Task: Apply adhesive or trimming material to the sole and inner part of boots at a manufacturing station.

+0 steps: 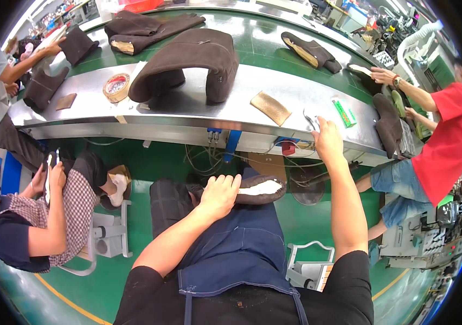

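Note:
Across my lap lies a dark brown boot (268,190), its pale, unfinished sole side turned up. My left hand (221,196) is wrapped round its middle and hides part of it. My right hand (327,140) reaches to the front edge of the metal bench (182,112). Its fingers are closed on a small silver metal tool (311,119), partly covered, with a curved end that points away from me. Close by that hand are a worn tan abrasive piece (270,108) and a small green box (344,112).
A tall brown boot (192,62) lies bent over on the bench, beside tape rolls (116,88). More boots (312,51) rest on the green conveyor (258,46). A seated co-worker (52,216) is at my left; another in a red shirt (448,135) is at my right. Cables (204,160) hang below the bench.

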`<state>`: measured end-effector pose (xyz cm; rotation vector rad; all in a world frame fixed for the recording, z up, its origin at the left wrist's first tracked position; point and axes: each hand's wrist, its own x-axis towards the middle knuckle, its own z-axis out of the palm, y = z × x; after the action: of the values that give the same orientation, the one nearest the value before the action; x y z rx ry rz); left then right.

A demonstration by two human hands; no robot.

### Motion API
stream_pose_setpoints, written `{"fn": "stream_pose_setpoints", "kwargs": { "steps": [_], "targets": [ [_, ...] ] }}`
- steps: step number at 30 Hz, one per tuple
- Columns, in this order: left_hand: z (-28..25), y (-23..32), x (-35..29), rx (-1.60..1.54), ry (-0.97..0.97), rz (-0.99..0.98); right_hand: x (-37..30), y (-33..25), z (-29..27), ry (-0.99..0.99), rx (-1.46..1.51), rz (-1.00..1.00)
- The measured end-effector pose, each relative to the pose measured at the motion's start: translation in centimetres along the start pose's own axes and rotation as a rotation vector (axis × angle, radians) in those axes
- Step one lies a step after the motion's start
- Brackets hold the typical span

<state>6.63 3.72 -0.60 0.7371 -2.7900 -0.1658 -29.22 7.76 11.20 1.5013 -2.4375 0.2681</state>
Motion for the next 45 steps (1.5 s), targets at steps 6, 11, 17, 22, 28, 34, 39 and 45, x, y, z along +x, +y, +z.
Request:
{"fn": "stream_pose_setpoints", "kwargs": {
  "steps": [6, 11, 17, 22, 28, 34, 39, 45],
  "targets": [
    [-1.2, 0.1, -0.2, -0.021, -0.009, 0.014, 0.1, 2.1, 1.9, 0.027, 0.058, -0.146],
    [-1.6, 0.0, -0.3, -0.093, -0.009, 0.014, -1.4, 0.8, -0.2, 0.163, -0.025, -0.169],
    [-8.1, -0.6, -1.5, -0.141, 0.059, -0.076, -7.7, -5.5, -3.3, 0.093, 0.746, -0.137],
    [-14.9, -2.7, -3.5, -0.212, 0.243, -0.168, -13.5, -8.1, 2.3, -0.449, 1.235, 0.057],
    [-20.5, -4.1, -8.0, -0.626, 0.369, -0.372, -14.8, -17.0, 3.9, -0.319, 0.934, -0.672],
    [-17.2, -6.5, -14.5, -1.255, 0.529, -0.435, -14.1, -20.9, 0.1, -0.674, 1.209, -0.48],
    [-7.3, -7.8, -17.3, -1.826, 0.618, -0.481, -14.8, -21.8, -7.4, -0.112, 0.903, -1.017],
    [0.0, -2.3, -15.6, -2.319, 0.372, -0.72, -16.2, -22.6, -8.0, -0.172, 0.929, -1.164]
  ]
}}
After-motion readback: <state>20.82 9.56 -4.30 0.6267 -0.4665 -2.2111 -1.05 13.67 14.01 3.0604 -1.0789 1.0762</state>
